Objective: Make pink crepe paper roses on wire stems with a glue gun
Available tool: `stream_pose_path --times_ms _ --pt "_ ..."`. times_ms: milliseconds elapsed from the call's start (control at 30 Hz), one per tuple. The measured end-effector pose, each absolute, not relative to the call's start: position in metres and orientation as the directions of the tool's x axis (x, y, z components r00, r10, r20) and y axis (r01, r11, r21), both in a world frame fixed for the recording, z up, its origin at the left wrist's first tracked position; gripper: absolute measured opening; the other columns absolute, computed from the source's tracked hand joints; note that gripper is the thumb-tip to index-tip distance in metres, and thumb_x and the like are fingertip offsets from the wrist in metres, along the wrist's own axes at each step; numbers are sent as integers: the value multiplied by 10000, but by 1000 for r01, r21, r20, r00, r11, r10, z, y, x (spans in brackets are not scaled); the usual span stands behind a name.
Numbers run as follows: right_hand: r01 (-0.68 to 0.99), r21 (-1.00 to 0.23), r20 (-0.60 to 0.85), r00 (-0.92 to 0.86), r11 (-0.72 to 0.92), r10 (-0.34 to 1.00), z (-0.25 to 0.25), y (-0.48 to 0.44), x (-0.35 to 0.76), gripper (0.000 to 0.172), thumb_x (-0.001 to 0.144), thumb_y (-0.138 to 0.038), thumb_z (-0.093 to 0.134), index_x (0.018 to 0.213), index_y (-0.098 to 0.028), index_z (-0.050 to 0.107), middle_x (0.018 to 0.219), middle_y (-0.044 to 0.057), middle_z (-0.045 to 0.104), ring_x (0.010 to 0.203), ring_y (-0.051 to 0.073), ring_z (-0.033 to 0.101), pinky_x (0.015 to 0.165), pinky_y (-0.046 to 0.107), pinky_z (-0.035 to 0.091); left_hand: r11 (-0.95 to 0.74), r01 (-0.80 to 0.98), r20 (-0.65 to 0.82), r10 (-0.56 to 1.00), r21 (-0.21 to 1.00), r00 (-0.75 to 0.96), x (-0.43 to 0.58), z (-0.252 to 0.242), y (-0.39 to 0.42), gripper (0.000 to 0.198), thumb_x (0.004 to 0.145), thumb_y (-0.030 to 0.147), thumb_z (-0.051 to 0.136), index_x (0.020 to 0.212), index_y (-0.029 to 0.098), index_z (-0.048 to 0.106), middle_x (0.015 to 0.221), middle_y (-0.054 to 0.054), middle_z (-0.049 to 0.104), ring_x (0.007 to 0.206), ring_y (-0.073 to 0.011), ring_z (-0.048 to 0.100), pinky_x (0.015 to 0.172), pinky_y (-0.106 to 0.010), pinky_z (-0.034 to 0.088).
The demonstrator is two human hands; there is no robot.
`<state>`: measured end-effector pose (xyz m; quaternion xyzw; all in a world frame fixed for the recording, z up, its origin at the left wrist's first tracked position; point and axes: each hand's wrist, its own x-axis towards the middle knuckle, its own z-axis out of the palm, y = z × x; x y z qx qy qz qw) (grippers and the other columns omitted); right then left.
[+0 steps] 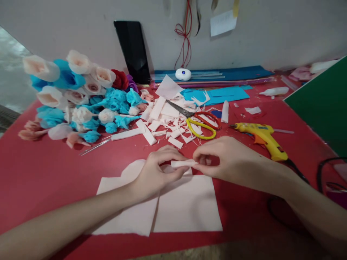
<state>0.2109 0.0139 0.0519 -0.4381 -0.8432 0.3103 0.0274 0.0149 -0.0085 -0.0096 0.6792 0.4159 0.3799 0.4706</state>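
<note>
The left hand (158, 171) and the right hand (225, 159) are both closed in a fingertip pinch on one small pale pink crepe-paper strip (184, 163). Each takes one end, and the strip is held just above the red table (40, 173), in the middle of the view.

At six o'clock from the grip, flat pale pink paper sheets (187, 206) lie under the wrists. At twelve o'clock sits a heap of cut pink paper scraps (162, 121), with yellow- and red-handled scissors (202, 126) just right of it. A yellow plastic glue gun (264, 139) lies at two o'clock, and its black cord (296, 171) runs close past the right forearm. A pile of blue and pale pink paper flowers (81, 104) lies at ten o'clock.

The strip looks thin, so if the two pinches pull apart it would likely tear, and a loose pinch could drop it among the similar scraps. A sweep of the right forearm could snag the cord and drag the gun. Whether its tip is hot cannot be told.
</note>
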Motion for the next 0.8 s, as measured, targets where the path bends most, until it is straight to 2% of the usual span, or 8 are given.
stream_pose_path --times_ms 167,267,300,367,467,567,667,800 --pt "764 -494 20 -467 415 884 67 20 220 332 835 -390 503 601 -166 578 470 -50 441 449 39 346 443 203 249 -141 206 56 927 968 372 13 -13 -10 37 720 183 656 757 180 651 797 -34 625 810 -146 576 715 -247 445" --pt "795 -484 128 -348 365 929 68 26 236 225 798 -316 562 1005 -236 600 767 -30 598 591 65 507 521 174 367 -101 223 12 929 969 370 13 -13 -11 24 732 198 645 750 183 639 811 -30 615 797 -141 573 695 -243 441" --pt "805 -485 88 -344 342 935 66 28 244 491 773 -256 579 1242 -297 440 1005 -18 590 717 84 558 584 174 418 -95 225 6 930 970 367 12 -13 -11 19 738 199 637 748 183 635 811 -29 614 783 -137 571 681 -240 438" --pt "869 -407 -1 -309 282 951 60 32 264 836 728 -227 616 1391 -356 123 1287 7 425 928 122 558 707 198 466 -96 234 3 929 968 369 12 -12 -11 16 749 201 624 752 187 630 813 -24 618 780 -132 571 678 -235 434" --pt "986 -161 -34 -60 53 998 47 33 302 533 797 -332 547 1278 -169 389 1251 132 418 1078 270 477 899 389 401 -118 256 16 930 959 368 12 -11 -11 14 753 213 622 753 200 628 806 -10 616 774 -120 566 673 -221 427" --pt "987 -74 -115 136 -145 984 33 30 337 326 800 -285 546 1002 -29 541 1066 219 489 967 316 507 822 483 409 -136 295 25 936 946 352 12 -11 -11 28 748 212 625 774 214 636 803 0 615 769 -113 562 668 -211 427" --pt "969 -106 -270 186 -222 945 22 28 358 207 835 -286 545 941 -109 561 973 85 548 879 168 535 789 363 461 -149 324 30 938 934 346 11 -12 -11 40 747 218 623 783 219 641 796 1 620 765 -113 564 673 -211 436" --pt "885 -276 -347 273 -376 897 20 25 362 246 870 -311 512 1015 -114 542 969 54 555 831 127 553 729 307 495 -153 332 41 947 931 320 12 -12 -11 41 740 238 624 762 204 635 768 -9 620 750 -123 568 680 -225 457"
